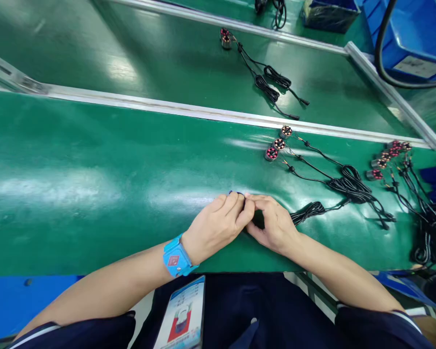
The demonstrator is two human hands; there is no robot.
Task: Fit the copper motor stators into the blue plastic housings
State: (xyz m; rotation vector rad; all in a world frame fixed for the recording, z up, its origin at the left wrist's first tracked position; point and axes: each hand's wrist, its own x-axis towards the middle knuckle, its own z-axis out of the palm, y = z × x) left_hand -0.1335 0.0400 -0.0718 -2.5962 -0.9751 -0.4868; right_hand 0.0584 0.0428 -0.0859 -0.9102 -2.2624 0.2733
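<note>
"How are your fingers set?"

"My left hand (218, 220), wearing a blue wristband (179, 257), has its fingers bunched together, clamped on a dark piece (237, 193). Only its rim peeps out past my knuckles. My right hand (278, 225) meets it there, thumb and forefinger bent into a ring; their tips are hidden, so I can't tell whether they pinch anything."

"Where is the piece, then?"

"Over the green bench (94, 228), right in front of me. A bundled black cord (308, 212) lies just beyond my right wrist; I can't see if it joins the piece."

"And past that?"

"Three coils (279, 144) with their cords, near the rail (160, 105), and a cluster of coils (387, 156) farther right. Beyond the rail lies another pair (225, 39)."

"Any containers?"

"Behind the farther rail, a small box (330, 17), its inside too cut off to read, and a blue bin (417, 41) with a pale label (421, 66). I can't make out contents."
</note>
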